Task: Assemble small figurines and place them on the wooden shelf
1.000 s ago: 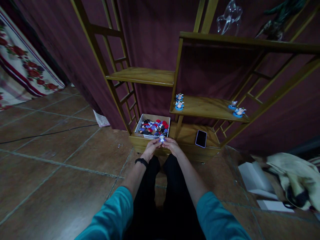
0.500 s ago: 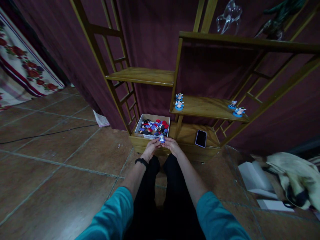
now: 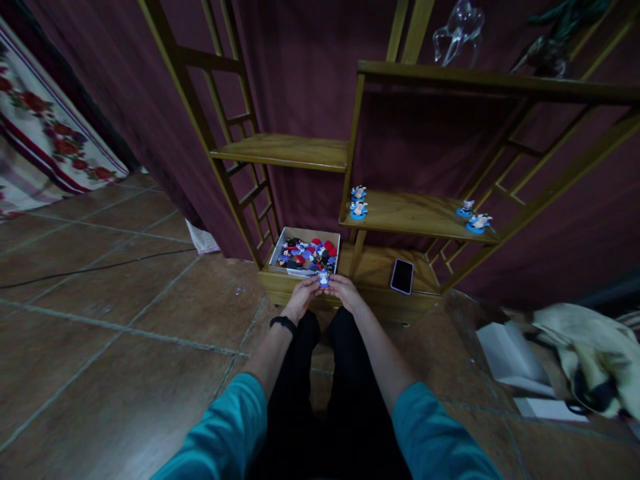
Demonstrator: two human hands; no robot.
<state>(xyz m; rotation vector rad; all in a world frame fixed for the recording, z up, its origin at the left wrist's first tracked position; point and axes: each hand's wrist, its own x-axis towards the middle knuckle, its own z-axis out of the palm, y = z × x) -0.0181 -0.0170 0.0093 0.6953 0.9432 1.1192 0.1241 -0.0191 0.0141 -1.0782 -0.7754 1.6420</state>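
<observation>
A small purple-and-white figurine (image 3: 324, 279) is upright between my hands, just in front of the box. My left hand (image 3: 303, 295) grips it from the left with closed fingertips, and my right hand (image 3: 345, 291) grips it from the right. Right behind them, a shallow white cardboard box (image 3: 280, 252) holds many more figurines, with red, purple and black parts showing. On the middle shelf (image 3: 410, 215), two blue-based figurines (image 3: 359, 211) stand at the left end. Two more blue-based figurines (image 3: 477, 224) stand at its right end.
A phone (image 3: 402, 276) lies on the low wooden cabinet top, right of the box. The upper shelf (image 3: 480, 77) carries a clear glass animal (image 3: 459, 33). White boxes (image 3: 515, 357) and a pale cloth bundle (image 3: 590, 347) lie on the floor at right. A black cable (image 3: 100, 268) crosses the tiles at left.
The figurine has turned slightly between my fingers. Both hands stay in almost the same place, and the box and shelf figurines are unmoved.
</observation>
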